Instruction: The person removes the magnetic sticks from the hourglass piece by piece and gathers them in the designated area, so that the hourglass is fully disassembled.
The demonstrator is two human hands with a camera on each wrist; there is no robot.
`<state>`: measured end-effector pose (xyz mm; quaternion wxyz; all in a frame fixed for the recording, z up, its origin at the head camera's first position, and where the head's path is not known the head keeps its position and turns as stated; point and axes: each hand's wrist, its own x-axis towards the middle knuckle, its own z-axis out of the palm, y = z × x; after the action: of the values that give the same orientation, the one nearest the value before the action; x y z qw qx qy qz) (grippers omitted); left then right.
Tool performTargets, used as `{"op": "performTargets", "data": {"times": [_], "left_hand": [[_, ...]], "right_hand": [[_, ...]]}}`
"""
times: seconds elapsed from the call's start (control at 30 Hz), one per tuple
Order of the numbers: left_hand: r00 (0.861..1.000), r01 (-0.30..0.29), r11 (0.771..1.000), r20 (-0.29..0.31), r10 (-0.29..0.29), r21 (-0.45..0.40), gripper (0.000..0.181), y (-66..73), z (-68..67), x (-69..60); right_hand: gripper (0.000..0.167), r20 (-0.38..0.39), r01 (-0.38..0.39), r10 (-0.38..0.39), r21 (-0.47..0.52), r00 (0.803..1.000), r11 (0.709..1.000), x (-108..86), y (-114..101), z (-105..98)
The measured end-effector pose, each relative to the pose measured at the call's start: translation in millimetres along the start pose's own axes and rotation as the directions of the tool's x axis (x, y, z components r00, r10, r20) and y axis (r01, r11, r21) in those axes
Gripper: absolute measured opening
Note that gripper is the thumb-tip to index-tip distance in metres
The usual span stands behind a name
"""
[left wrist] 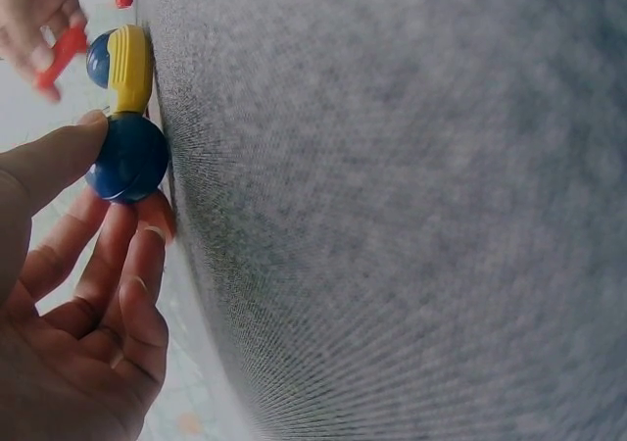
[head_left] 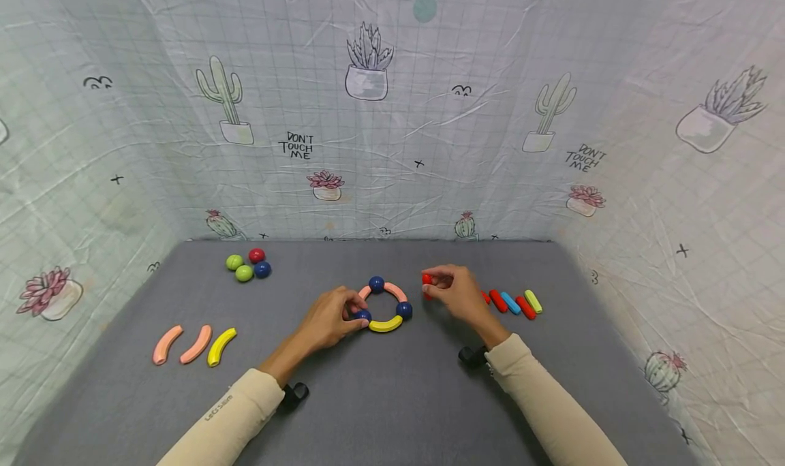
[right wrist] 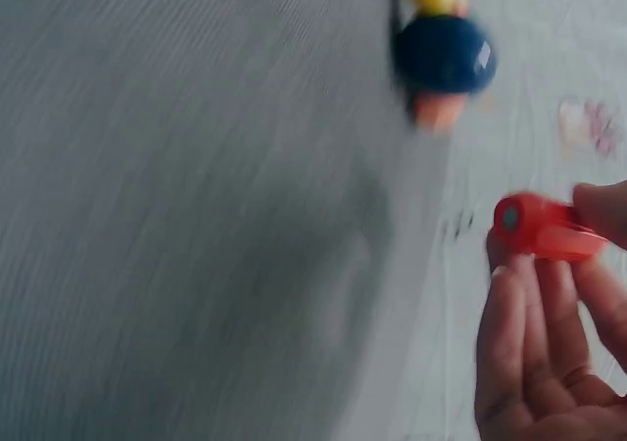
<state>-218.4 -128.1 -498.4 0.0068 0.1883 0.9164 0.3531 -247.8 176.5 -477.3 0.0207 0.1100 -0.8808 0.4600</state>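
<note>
A ring of blue balls and curved rods lies on the table: a blue ball (head_left: 377, 285) at its far side, another blue ball (head_left: 404, 310) at its right, a yellow curved rod (head_left: 386, 325) along the near side and a pink curved rod (head_left: 395, 291) at the far right. My left hand (head_left: 331, 317) pinches the ring's left blue ball (left wrist: 130, 159) between thumb and fingers. Right of the ring, my right hand (head_left: 452, 291) holds a short red rod (right wrist: 549, 227) between thumb and fingertips, apart from the ring and raised off the table.
Several straight rods, among them a blue rod (head_left: 510, 303) and a yellow-green rod (head_left: 533, 301), lie at right. Two pink curved rods (head_left: 196, 345) and a yellow one (head_left: 221, 347) lie at left. Green balls (head_left: 244, 273), a red ball (head_left: 257, 255) and a blue ball (head_left: 262, 270) sit far left.
</note>
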Motion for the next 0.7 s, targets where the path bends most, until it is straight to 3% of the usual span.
{"op": "performTargets", "data": {"times": [0.23,0.5,0.6,0.7], "left_hand": [[1.0,0.015,1.0,0.006,-0.015,0.008,0.02,0.1,-0.6,-0.6],[1.0,0.019,1.0,0.012,-0.019,0.004,0.021,0.4,-0.5,-0.2],[1.0,0.012,1.0,0.01,-0.012,0.004,0.02,0.1,-0.4,0.2],[1.0,0.014,1.0,0.015,-0.014,0.007,0.02,0.4,-1.0,0.3]], "right_hand": [[0.023,-0.024,-0.076,0.073,-0.177,0.997,0.981,-7.8,30.0,-34.2],[0.023,-0.055,-0.123,0.11,-0.403,0.992,0.907,-13.3,46.6,-54.0],[0.026,-0.081,-0.111,0.083,-0.455,0.993,0.883,-14.5,48.6,-53.4],[0.028,-0.123,-0.05,-0.012,-0.493,0.992,0.868,-15.3,46.7,-47.9]]}}
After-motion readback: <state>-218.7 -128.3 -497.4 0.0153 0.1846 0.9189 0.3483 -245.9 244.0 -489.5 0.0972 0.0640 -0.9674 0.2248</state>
